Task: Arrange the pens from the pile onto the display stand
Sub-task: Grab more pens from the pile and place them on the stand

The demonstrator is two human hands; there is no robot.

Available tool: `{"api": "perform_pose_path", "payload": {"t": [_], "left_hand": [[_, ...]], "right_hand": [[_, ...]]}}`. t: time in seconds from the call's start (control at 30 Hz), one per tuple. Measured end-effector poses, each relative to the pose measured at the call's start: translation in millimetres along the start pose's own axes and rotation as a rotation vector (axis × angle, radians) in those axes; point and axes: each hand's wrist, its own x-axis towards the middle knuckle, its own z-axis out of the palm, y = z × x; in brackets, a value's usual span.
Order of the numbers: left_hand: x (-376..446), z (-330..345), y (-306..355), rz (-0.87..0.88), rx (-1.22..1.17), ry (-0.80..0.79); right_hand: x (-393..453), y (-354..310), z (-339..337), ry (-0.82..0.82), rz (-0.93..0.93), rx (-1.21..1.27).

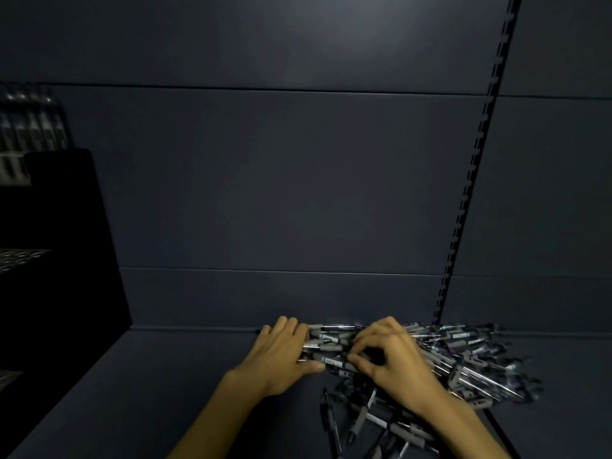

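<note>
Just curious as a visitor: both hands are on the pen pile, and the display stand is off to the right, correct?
Not quite. Both hands, left and right, are on the pen pile, but the head view shows the display stand off to the left.

Two bare hands in shot, and two bare forearms coming up from the bottom edge — no sleeves, no cuffs anywhere along what shows. The left hand carries no ring, no watch, no band at the wrist; knuckles and the back of the hand read plain in the dim light. The right hand is the same story — no glove, no jewellery, wrist uncovered. Fingernails look short, though the picture is too soft to say more. Both forearms are slim and unmarked as far as can be seen, cut off by the frame before the elbows.
</note>
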Motion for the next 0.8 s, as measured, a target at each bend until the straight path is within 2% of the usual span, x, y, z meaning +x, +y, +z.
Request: {"api": "perform_pose_path", "payload": {"t": [0.53,0.8], "left_hand": [[-3,-5,11,0.036,0.22,0.085],[-7,-8,17,0.012,0.252,0.0]], "right_hand": [[-2,-2,4,-0.019,-0.017,-0.078],[-2,1,5,-0.035,-0.027,-0.077]]}}
